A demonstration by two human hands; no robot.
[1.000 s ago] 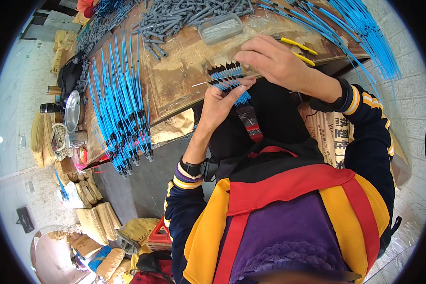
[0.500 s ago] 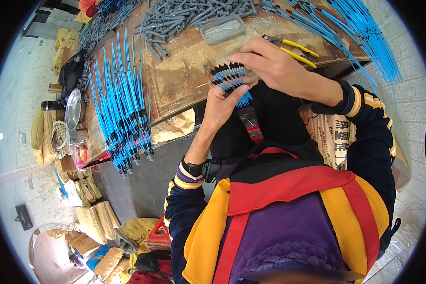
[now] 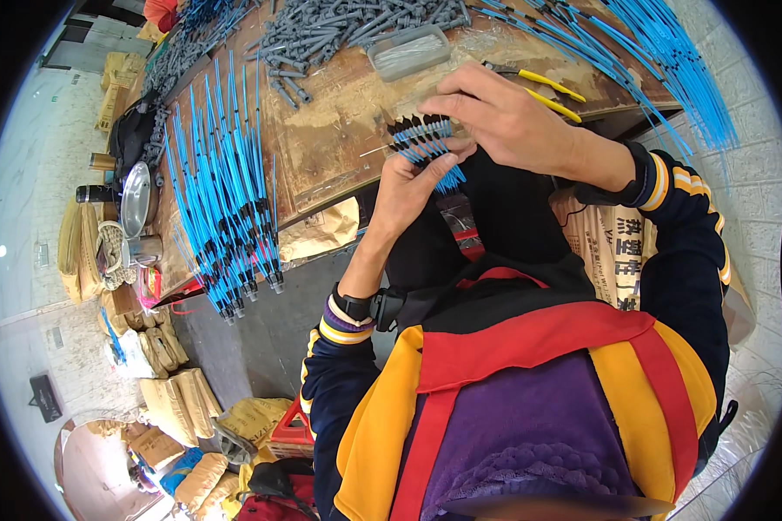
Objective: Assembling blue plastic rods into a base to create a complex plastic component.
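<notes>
Bundle of slim blue-and-black rods (image 3: 422, 141) sits at the near edge of the surface (image 3: 321, 148), pinched by the left hand (image 3: 406, 187); the right hand (image 3: 504, 117) curls beside it, its grip unclear. Probably light, springy and slick, the rods seem best held mid-shaft. Yellow-handled pliers (image 3: 552, 85) crowd the right hand; a tray (image 3: 415, 69) lies beyond.

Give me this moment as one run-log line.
Left hand: holds blue rods | Right hand: close by, contact unclear | Table: grey parts, tray, yellow-handled tool
</notes>
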